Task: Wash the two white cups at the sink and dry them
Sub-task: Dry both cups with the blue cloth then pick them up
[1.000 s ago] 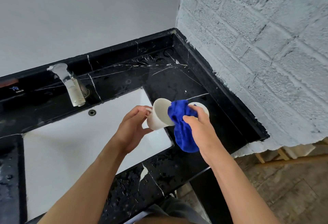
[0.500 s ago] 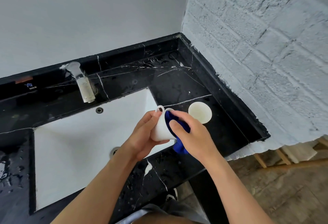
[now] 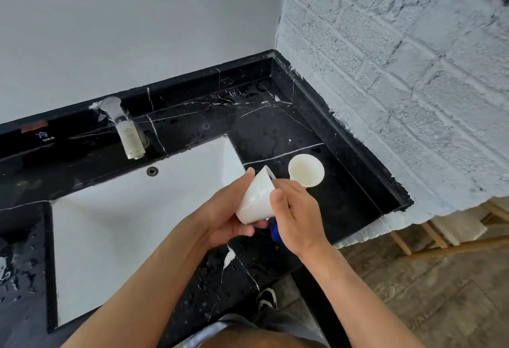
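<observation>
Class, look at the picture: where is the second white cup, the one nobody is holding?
In the head view, the free cup stands on the black counter, right of the sink, just beyond the held cup and right hand.

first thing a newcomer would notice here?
Both hands at centre: the left hand grips a tilted white cup while the right hand works a blue cloth at it. A second cup stands on the wet black counter, right of the white sink.
</observation>
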